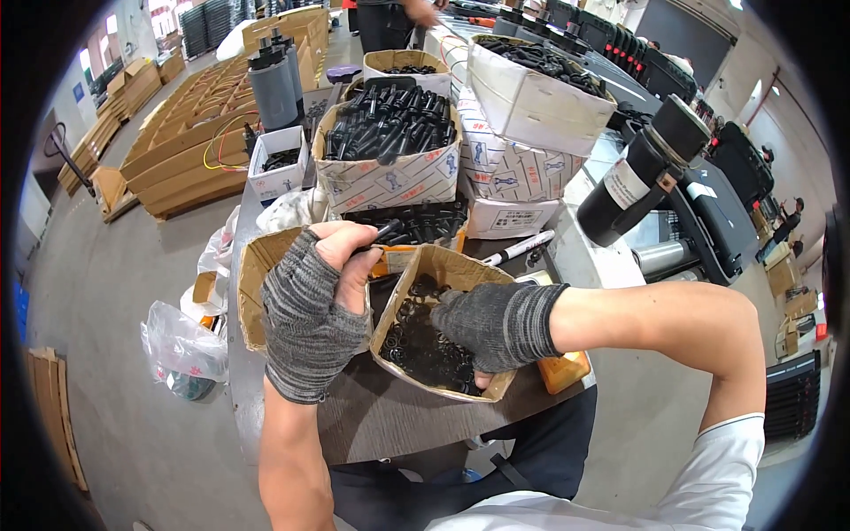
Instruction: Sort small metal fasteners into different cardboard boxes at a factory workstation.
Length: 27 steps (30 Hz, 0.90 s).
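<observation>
My left hand [310, 310], in a grey fingerless knit glove, is closed on a short black cylindrical part [387, 232], pinched between thumb and fingers. It is raised above the left side of the bench. My right hand [496, 326], gloved alike, reaches into an open cardboard box [498, 388] of small black rings [414, 341]. Its thumb shows near the box's front wall; the other fingertips are hidden, so its grip cannot be made out. Just beyond lies a box of black parts [434, 223]. Left of my left hand, another open cardboard box [254, 281] is partly covered.
A tall carton heaped with black cylindrical parts [390, 124] stands ahead. Right of it are stacked white cartons [522, 159], a marker pen [519, 248] and a large black cylinder [629, 181]. An orange-and-white container [563, 370] sits beside my right wrist. A person [385, 25] stands beyond the bench.
</observation>
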Motion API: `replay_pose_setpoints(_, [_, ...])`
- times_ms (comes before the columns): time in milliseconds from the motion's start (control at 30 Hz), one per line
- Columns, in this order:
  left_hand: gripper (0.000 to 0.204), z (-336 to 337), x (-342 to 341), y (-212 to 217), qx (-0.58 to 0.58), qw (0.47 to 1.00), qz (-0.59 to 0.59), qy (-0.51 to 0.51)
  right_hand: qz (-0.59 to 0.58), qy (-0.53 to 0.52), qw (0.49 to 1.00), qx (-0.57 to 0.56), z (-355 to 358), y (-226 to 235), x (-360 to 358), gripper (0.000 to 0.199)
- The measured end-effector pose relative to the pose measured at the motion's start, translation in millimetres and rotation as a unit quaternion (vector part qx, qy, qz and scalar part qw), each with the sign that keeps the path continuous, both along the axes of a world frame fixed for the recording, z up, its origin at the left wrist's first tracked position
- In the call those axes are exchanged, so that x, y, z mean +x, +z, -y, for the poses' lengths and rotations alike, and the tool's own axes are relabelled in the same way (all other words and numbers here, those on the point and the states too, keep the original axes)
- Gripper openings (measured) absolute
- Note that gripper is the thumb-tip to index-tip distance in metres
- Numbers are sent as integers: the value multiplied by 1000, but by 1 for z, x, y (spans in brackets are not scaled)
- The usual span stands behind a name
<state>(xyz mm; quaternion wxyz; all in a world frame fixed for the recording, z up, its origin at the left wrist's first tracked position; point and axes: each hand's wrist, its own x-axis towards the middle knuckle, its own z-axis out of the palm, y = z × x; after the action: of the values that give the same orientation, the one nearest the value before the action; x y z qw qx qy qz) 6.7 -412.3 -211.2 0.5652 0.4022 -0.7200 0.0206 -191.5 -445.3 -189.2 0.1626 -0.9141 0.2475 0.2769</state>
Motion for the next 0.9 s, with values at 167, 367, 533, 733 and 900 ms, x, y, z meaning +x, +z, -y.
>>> replay_pose_setpoints(167, [18, -3, 2, -1, 4, 1000, -7, 4, 177, -105, 976, 66, 8, -12, -5, 36])
replay_pose_setpoints(367, [17, -5, -2, 3, 43, 997, -66, 6, 313, -92, 941, 88, 30, 21, -17, 18])
replay_pose_setpoints(533, [19, -17, 13, 10, 362, 878, -277, -148, 293, -160, 894, 300, 37, 11, -30, 24])
replay_pose_setpoints(733, [20, -22, 12, 19, 370, 887, -224, -160, 335, -238, 806, 426, 39, 13, -35, 42])
replay_pose_setpoints(900, [19, -28, 15, 29, 414, 877, -191, -149, 320, -189, 833, 410, 39, 18, -38, 47])
